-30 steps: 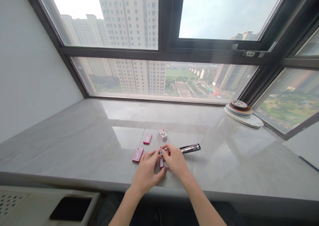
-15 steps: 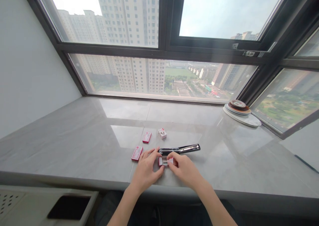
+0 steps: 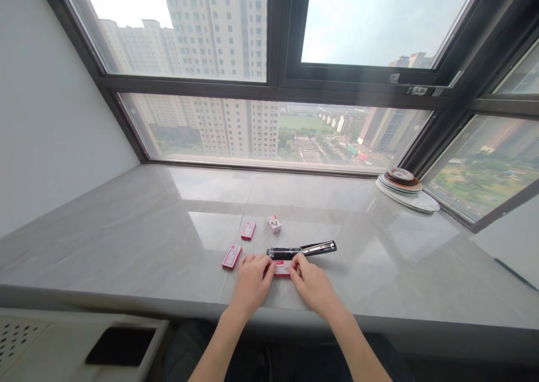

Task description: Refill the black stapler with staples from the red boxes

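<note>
My left hand (image 3: 253,278) has its fingers closed on the left end of a small red-and-white staple box (image 3: 282,268). The right end of that box is pinched by my right hand (image 3: 314,283), thumb against fingers. Its printed face points up between the two hands, and both ends are covered by fingers. Just beyond the box lies a black stapler (image 3: 286,253), hinged open with its metal inside showing. Left of my left hand rests a pink-and-white box (image 3: 231,257), with a similar box (image 3: 248,230) farther back.
A small white box (image 3: 274,223) with dark and red print stands behind the stapler. Stacked plates (image 3: 406,188) sit at the right by the window frame. The grey marble sill (image 3: 177,269) ends at a front edge near my wrists. A dark rectangular item (image 3: 120,346) is at lower left.
The box between my hands showed its open inside before; now a printed red-and-white face covers it. My left fingers have curled in to its end. The stapler looks nearly unmoved.
</note>
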The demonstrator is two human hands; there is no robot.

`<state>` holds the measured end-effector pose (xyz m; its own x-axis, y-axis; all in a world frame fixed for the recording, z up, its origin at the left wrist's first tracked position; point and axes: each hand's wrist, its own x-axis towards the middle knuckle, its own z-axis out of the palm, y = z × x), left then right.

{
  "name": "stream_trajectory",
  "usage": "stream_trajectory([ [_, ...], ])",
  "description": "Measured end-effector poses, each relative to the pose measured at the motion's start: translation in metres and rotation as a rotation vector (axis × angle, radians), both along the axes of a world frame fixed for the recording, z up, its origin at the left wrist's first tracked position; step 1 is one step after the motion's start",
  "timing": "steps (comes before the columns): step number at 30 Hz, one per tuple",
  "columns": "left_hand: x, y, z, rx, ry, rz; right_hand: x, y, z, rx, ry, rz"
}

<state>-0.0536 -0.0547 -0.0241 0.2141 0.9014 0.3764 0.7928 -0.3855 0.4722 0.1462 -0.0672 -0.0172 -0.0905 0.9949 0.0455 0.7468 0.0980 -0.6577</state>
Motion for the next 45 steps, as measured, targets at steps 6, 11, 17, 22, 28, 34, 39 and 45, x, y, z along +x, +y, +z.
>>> stream_trajectory([
  [6, 0.012, -0.012, 0.005, 0.044, -0.034, 0.047, 0.032, -0.001, -0.013, -0.063, 0.152, -0.137],
  [11, 0.014, -0.016, 0.006, 0.036, 0.030, 0.003, 0.087, 0.001, -0.023, -0.097, 0.236, -0.322],
  [17, 0.016, -0.012, 0.003, 0.039, 0.067, 0.004, 0.100, 0.023, 0.004, -0.195, 0.624, -0.098],
  [22, 0.017, -0.009, 0.003, 0.031, 0.077, 0.002, 0.070, 0.057, 0.026, -0.101, 0.646, 0.095],
  [28, 0.017, -0.010, 0.003, 0.040, 0.069, 0.006, 0.023, 0.080, 0.034, 0.028, 0.243, 0.289],
  [34, 0.018, -0.010, 0.003, 0.054, 0.102, 0.010, 0.011, 0.080, 0.031, 0.049, -0.002, 0.253],
  [39, 0.014, -0.017, 0.002, 0.063, 0.140, 0.001, 0.015, 0.076, 0.023, 0.079, -0.018, 0.145],
  [45, -0.030, -0.021, 0.006, 0.134, 0.095, 0.273, 0.025, 0.067, 0.017, 0.097, -0.035, 0.016],
])
